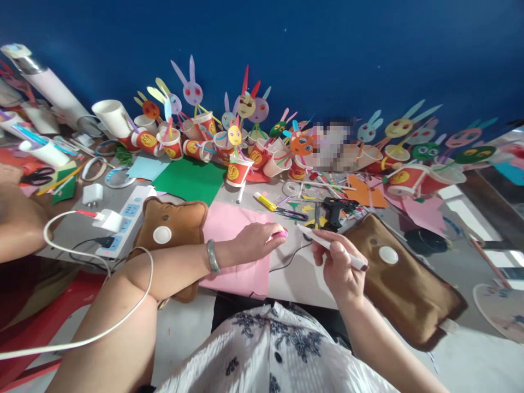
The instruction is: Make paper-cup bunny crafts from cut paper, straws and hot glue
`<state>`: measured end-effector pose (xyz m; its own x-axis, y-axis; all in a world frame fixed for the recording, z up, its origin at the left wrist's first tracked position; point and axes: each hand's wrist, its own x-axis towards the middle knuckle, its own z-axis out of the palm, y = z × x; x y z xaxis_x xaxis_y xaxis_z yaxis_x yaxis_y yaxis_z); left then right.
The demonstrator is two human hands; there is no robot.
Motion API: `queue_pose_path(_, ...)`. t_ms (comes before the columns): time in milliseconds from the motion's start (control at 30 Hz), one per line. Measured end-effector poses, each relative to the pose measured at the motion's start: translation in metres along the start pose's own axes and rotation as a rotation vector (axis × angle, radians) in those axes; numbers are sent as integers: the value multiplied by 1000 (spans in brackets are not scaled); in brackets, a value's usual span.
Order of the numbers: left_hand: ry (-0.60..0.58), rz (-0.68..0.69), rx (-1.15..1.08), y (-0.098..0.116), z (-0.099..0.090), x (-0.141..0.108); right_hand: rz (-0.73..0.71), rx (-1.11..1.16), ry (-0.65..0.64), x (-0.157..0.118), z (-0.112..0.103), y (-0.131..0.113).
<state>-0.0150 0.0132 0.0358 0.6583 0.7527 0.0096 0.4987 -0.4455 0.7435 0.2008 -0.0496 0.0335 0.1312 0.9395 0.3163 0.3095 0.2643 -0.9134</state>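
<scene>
My left hand (258, 241), with a bangle at its wrist, is closed on a small pink piece (280, 234) over the pink paper (237, 273). What kind of thing the piece is does not show. In my right hand (341, 265) is a white marker pen (327, 240), tilted with its tip toward the left hand and its dark end at the right. Pen tip and pink piece are apart. Beyond the hands lie a yellow utility knife (265, 202), dark-handled scissors (291, 214) and a black glue gun (334, 212).
Paper-cup rabbit figures (238, 169) line the blue wall. Brown hot-water bags lie left (184, 218) and right (403, 278). A white cable (151, 273) crosses my left arm from beside the power strip (126, 218). Another person's arm (20, 213) rests at the left.
</scene>
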Motion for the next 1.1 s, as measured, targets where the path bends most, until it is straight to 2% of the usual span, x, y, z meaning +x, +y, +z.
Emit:
queue_pose_path(200, -2, -24, 7, 3, -4, -1, 265, 188, 10, 6, 2, -5)
queue_pose_path(500, -13, 17, 81, -3, 4, -1, 330, 217, -15, 8, 5, -4)
queue_pose_path(633, -27, 81, 68, -2, 5, -2, 416, 236, -104, 12, 3, -5)
queue_pose_path(733, -38, 144, -42, 0, 1, -4, 478, 240, -181, 17, -2, -7)
queue_pose_path(833, -48, 163, -258, 4, -3, -5, 526, 303, -201, 22, -8, -10)
queue_pose_path(1000, -62, -7, -728, 8, 0, -3, 514, 286, -240, 22, -22, -9)
queue_pose_path(1100, -53, -103, -771, 9, 2, -2, 413, 123, -314, 16, -23, -6)
